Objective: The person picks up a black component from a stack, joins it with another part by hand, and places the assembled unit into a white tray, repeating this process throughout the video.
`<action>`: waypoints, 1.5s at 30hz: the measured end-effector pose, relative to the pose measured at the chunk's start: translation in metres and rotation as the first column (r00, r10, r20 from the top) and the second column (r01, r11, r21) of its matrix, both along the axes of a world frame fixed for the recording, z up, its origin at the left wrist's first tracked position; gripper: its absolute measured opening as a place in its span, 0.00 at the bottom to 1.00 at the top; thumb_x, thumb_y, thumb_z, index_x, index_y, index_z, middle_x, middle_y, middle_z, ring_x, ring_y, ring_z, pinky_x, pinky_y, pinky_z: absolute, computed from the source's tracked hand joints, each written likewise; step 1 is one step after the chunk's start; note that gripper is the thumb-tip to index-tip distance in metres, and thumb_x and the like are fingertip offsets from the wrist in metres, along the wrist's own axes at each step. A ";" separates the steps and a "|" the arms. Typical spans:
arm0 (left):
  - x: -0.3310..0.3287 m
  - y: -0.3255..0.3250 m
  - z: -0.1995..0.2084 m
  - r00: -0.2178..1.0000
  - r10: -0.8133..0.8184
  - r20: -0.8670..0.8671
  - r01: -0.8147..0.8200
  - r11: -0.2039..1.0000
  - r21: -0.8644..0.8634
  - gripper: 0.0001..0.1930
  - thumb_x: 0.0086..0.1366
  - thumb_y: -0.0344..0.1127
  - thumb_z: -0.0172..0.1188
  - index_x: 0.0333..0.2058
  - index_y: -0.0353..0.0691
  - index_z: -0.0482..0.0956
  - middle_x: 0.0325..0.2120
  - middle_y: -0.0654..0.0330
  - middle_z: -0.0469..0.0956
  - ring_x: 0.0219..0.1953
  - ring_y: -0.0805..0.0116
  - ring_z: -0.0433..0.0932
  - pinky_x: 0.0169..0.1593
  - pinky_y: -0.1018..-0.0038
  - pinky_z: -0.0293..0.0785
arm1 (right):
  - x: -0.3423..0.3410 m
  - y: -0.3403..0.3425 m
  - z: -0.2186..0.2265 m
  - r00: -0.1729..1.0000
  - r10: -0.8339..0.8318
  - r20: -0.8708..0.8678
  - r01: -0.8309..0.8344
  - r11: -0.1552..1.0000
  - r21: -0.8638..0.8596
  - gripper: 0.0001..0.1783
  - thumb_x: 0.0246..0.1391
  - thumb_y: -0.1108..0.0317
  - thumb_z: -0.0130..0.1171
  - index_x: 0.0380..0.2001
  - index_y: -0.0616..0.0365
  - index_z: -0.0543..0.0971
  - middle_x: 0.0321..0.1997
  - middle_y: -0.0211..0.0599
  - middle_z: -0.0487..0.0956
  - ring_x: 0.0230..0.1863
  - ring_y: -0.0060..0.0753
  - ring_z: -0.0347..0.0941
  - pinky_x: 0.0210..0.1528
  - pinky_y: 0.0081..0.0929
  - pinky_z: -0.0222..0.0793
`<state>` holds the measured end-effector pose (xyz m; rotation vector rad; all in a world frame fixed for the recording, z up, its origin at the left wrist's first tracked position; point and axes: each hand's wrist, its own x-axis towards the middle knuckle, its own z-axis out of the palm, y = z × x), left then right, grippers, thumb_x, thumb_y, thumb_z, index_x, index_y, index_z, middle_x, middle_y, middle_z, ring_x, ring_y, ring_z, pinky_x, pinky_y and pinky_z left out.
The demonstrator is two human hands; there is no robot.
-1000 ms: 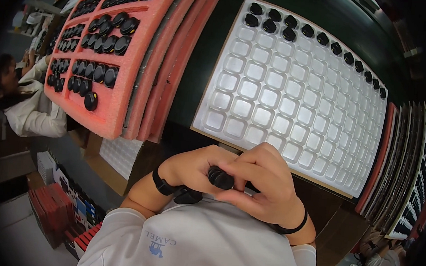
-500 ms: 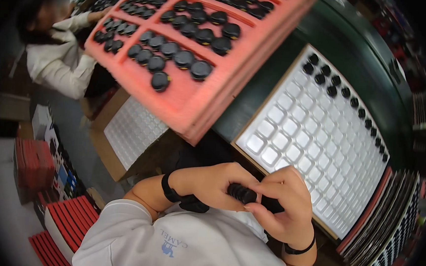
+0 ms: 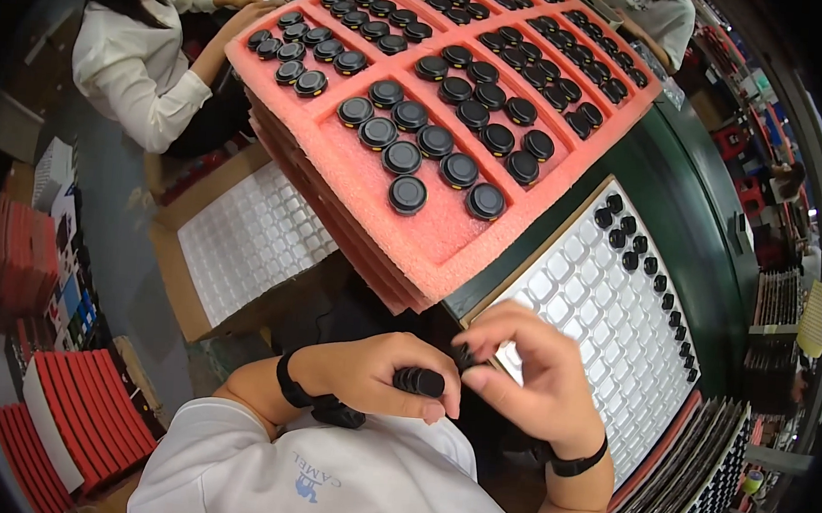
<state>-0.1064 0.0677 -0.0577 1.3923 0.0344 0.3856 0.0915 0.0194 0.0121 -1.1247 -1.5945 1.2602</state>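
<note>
My left hand (image 3: 365, 371) is closed around a short stack of black round parts (image 3: 418, 382), whose end pokes out between thumb and fingers. Just to its right, my right hand (image 3: 547, 388) pinches a single small black part (image 3: 464, 356) between thumb and fingertips, partly hidden and blurred. Beyond the right hand lies a white plastic tray (image 3: 575, 292) of square pockets. Black parts (image 3: 640, 244) stand in the pockets along its far right side. Ahead, a pink foam tray (image 3: 341, 171) on top of a stack holds many black round parts with small yellow marks (image 3: 435, 142) in compartments.
A cardboard box (image 3: 175, 288) with a white pocketed sheet (image 3: 240, 245) sits left of the foam stack. Packed dark trays (image 3: 677, 475) stand at the lower right. Red-edged stacks (image 3: 95, 416) are at the lower left. A co-worker in a white top (image 3: 143, 66) sits at the far left.
My right hand has moved apart from the left, with one black part in its fingertips. The left hand keeps the stack. The view has shifted, showing more of the foam tray.
</note>
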 end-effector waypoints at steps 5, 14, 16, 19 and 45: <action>0.001 -0.001 -0.010 0.982 0.065 0.176 -0.044 0.992 -0.118 0.04 0.61 0.28 0.58 0.28 0.36 0.74 0.26 0.57 0.76 0.33 0.65 0.76 0.41 0.69 0.71 | -0.005 0.039 0.008 0.919 -0.290 0.267 0.176 0.907 0.382 0.16 0.42 0.80 0.61 0.38 0.63 0.78 0.34 0.35 0.74 0.34 0.27 0.69 0.38 0.23 0.65; -0.004 0.001 -0.008 0.986 0.115 0.118 -0.096 0.982 -0.163 0.09 0.60 0.28 0.58 0.23 0.37 0.68 0.20 0.65 0.70 0.22 0.75 0.67 0.28 0.77 0.63 | -0.008 0.077 0.006 0.684 -0.492 0.538 -0.003 0.736 0.677 0.16 0.42 0.80 0.62 0.38 0.60 0.78 0.33 0.37 0.73 0.34 0.31 0.69 0.38 0.25 0.66; -0.005 0.003 -0.005 0.991 0.104 0.081 -0.095 0.989 -0.110 0.08 0.60 0.28 0.59 0.24 0.36 0.69 0.21 0.61 0.71 0.22 0.71 0.69 0.28 0.76 0.65 | -0.010 0.079 0.009 0.662 -0.503 0.556 -0.040 0.717 0.696 0.16 0.42 0.80 0.63 0.38 0.60 0.77 0.33 0.37 0.72 0.33 0.32 0.69 0.38 0.26 0.66; 0.000 0.001 -0.003 0.988 0.126 0.087 -0.121 0.991 -0.062 0.08 0.59 0.28 0.59 0.24 0.37 0.69 0.21 0.61 0.71 0.22 0.71 0.68 0.28 0.76 0.64 | -0.009 0.073 0.010 0.721 -0.487 0.493 0.016 0.723 0.691 0.15 0.42 0.80 0.62 0.37 0.62 0.76 0.33 0.38 0.72 0.34 0.32 0.68 0.38 0.26 0.66; 0.100 -0.027 -0.014 0.961 0.275 -0.034 -0.276 0.961 -0.020 0.21 0.50 0.22 0.65 0.45 0.32 0.73 0.41 0.57 0.71 0.26 0.80 0.67 0.31 0.83 0.65 | 0.056 -0.088 -0.072 0.830 -0.543 -0.128 0.554 0.774 0.306 0.18 0.42 0.78 0.63 0.39 0.63 0.72 0.32 0.38 0.73 0.31 0.31 0.69 0.34 0.24 0.67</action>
